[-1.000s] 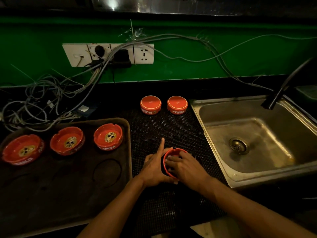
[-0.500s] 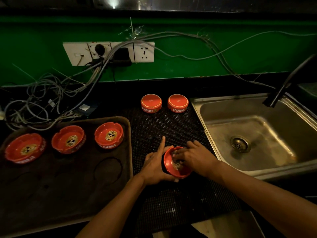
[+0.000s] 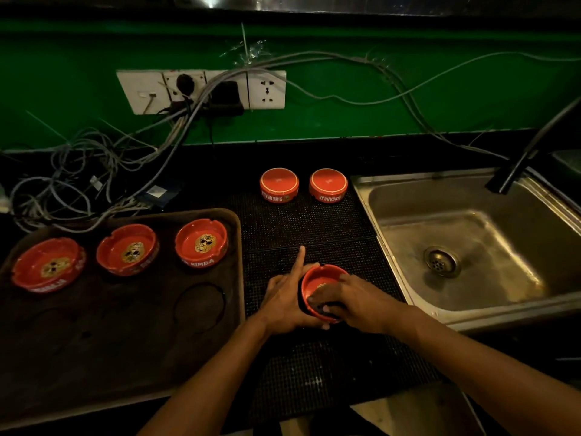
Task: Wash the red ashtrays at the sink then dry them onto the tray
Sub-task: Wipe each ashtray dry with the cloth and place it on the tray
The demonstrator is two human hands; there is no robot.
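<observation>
My left hand [image 3: 284, 298] grips a red ashtray [image 3: 322, 278] from its left side, tilted over the black mat [image 3: 301, 225], with the index finger pointing straight up. My right hand [image 3: 356, 300] reaches into the bowl, its fingers curled on what looks like a dark cloth [image 3: 327, 310] that covers the near rim. Three red ashtrays [image 3: 47, 265] [image 3: 127, 248] [image 3: 201, 242] stand upright in a row at the back of the brown tray [image 3: 125, 328]. Two more red ashtrays [image 3: 279, 184] [image 3: 328, 184] lie upside down at the far end of the mat.
A steel sink [image 3: 408, 247] with a drain [image 3: 441, 261] lies right of the mat, under a dark faucet [image 3: 528, 152]. A tangle of cables [image 3: 78, 184] and wall sockets [image 3: 201, 89] fill the back left. The counter's front edge runs just below my forearms.
The ashtray has tipped from on edge to bowl-up between my hands. My right hand slid from the far rim back over the near rim. The left hand kept its grip.
</observation>
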